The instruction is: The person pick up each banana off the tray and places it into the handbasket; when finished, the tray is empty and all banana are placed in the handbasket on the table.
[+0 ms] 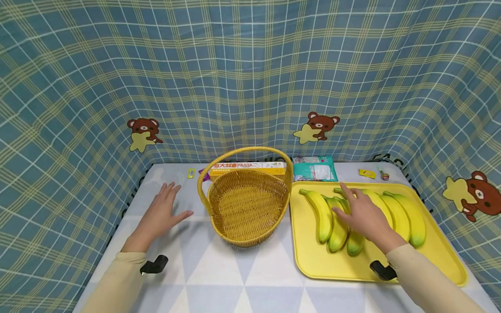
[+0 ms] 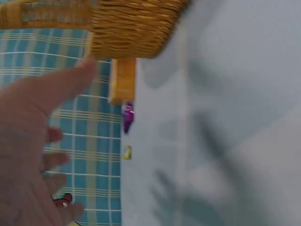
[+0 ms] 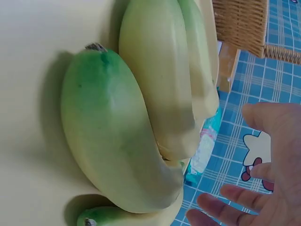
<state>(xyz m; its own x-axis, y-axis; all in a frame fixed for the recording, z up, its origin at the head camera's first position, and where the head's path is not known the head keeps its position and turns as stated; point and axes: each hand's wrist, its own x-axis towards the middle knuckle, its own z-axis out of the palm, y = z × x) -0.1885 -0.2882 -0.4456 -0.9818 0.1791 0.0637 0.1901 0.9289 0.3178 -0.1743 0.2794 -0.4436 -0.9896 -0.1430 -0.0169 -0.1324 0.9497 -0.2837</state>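
Note:
A wicker basket [image 1: 250, 208] with a tall arched handle stands mid-table. To its left my left hand [image 1: 158, 213] hovers over the cloth, fingers spread and holding nothing; the left wrist view shows its thumb near the basket's edge in the picture. My right hand [image 1: 365, 215] is above the yellow tray [image 1: 332, 269], its fingers extended over several bananas [image 1: 322, 217]. In the right wrist view, a gap shows between that hand [image 3: 277, 174] and the nearest banana [image 3: 113, 132]. The hand hides part of the fruit in the head view.
Behind the basket lie a pasta box [image 1: 246, 167] and a teal packet [image 1: 315, 169]. Small wrapped items lie along the back edge, including a yellow sachet [image 1: 367, 173] and a yellow-green one [image 1: 191, 173]. A plaid curtain [image 1: 250, 87] surrounds the table's back and sides.

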